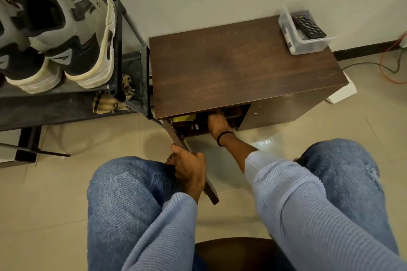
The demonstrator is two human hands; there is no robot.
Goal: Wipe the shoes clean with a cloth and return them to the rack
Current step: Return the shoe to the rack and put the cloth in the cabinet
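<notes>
Shoes, a grey and black pair with cream soles, stand on the top shelf of the dark metal rack at the far left, well apart from both hands. The left hand has its grip curled tight round the edge of the open cabinet door, fingers wrapped over it, the hand lying just beside the left knee. The right hand reaches into the open compartment of the brown cabinet; its fingers are hidden in the shadow under the top, so I cannot tell whether that grip is spread or holds anything. Something yellow lies inside the compartment, to the left of that hand. A striped cloth lies on the lower shelf of the rack, near the cabinet's left side. A clear plastic box holding a remote control sits at the cabinet top's far right corner. The door swings out toward the knees, leaving bare floor between them.
</notes>
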